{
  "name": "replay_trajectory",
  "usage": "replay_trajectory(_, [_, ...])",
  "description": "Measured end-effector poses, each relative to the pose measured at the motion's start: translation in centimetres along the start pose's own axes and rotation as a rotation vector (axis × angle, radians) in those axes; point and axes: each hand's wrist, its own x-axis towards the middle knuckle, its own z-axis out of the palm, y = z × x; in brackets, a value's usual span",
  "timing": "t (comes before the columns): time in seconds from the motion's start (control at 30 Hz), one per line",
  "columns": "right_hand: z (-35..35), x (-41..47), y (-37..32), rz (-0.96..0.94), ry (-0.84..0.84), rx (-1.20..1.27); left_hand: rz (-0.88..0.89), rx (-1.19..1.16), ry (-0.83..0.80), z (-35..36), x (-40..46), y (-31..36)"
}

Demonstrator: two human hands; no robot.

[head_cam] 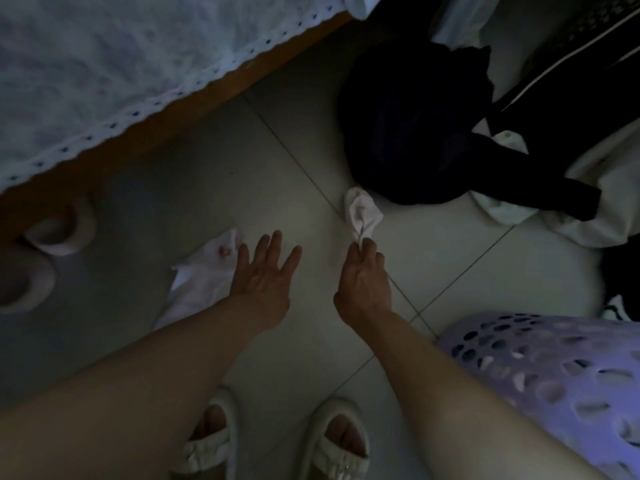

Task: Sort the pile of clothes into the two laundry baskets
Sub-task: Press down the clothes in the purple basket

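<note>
Clothes heaped on the tiled floor [194,188] thin out as I lift one small white sock [362,213], its bunched end pinched in the grip of my right hand [363,282]; the rest of it stands crumpled just beyond my fingertips. My left hand [265,271] hovers alongside, fingers spread, holding nothing. Below and left of it a second white sock [202,271] lies flat on the tiles. Past the lifted sock sits a dark garment [415,133], mounded, touching pale fabric [595,188] at the right. The lilac perforated laundry basket [554,368] stands just beside my right forearm; I cannot see a second basket clearly. I judge the sock weightless and limp, safe to hold anywhere; the dark mound likely needs a full handful at its middle. A bed [104,64] borders the scene.
</note>
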Motion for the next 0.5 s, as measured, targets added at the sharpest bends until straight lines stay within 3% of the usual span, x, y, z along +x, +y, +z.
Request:
replay_trajectory(0.23, [2.8,-1.7,-3.7,-0.091,-0.148,-0.017,-0.111,-0.022,-0.074,3.8,-1.1,-2.5])
replay_trajectory(0.5, [4.6,-0.9,-4.5,-0.166,-0.200,-0.043,-0.234,-0.017,-0.129,6.3,0.7,-4.2])
